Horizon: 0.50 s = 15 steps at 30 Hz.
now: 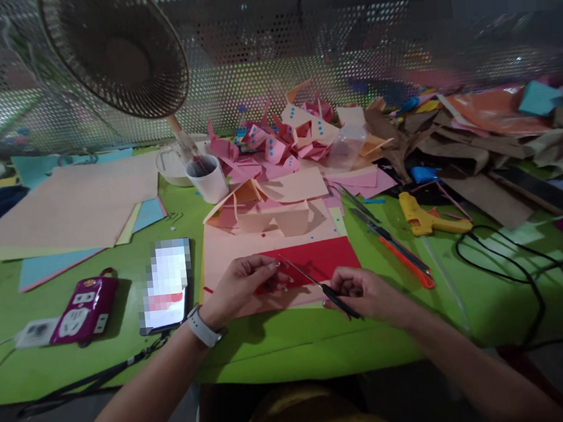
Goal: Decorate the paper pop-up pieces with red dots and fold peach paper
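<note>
My right hand (364, 292) grips a pair of scissors (307, 275) by the black handles, with the thin blades pointing up and left. Close to the blade tips, my left hand (248, 277) is closed in a pinch. Whatever sits between its fingertips is too small to make out. Both hands are over a red sheet of paper (335, 252), which lies on larger peach paper (225, 246). Just behind the red sheet stands a folded peach paper piece (282, 217). A few tiny red and blue paper bits are scattered around it.
At left are a phone (166, 285), a purple pouch (86, 309) and stacked paper sheets (72, 204). A white cup (207, 180) stands below a fan (120, 54). Folded pink pieces (279, 138) are heaped behind. At right lie an orange cutter (400, 252) and a yellow glue gun (429, 217).
</note>
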Each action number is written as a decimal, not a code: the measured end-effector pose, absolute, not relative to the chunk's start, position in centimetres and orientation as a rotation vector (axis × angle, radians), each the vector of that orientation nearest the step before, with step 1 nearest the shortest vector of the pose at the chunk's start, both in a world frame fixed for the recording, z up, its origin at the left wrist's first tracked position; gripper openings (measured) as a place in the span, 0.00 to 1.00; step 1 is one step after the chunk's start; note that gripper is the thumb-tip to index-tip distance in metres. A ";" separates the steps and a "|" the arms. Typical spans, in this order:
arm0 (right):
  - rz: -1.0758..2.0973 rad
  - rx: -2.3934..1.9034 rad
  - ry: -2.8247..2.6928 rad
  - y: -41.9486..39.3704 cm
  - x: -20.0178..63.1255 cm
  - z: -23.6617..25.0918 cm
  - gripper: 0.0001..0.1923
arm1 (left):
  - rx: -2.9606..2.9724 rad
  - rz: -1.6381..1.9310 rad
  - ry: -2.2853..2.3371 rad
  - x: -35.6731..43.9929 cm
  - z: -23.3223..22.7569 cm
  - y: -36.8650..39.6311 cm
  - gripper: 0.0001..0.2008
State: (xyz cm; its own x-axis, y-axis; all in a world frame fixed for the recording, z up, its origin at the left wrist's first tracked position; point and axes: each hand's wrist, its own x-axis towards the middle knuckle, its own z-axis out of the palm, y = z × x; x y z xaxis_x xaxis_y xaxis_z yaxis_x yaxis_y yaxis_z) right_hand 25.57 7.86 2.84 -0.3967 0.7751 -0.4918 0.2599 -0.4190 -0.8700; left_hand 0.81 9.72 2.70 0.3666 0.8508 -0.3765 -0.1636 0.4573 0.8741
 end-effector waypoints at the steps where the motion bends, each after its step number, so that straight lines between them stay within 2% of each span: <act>1: 1.873 -1.442 -1.409 7.9 25.6 2.8 0.30 | 0.857 0.767 0.973 0.8 2.7 9.7 0.14; 15: 1.856 -1.435 -1.408 7.7 25.6 2.7 0.29 | 0.872 0.764 0.976 0.8 2.8 9.8 0.15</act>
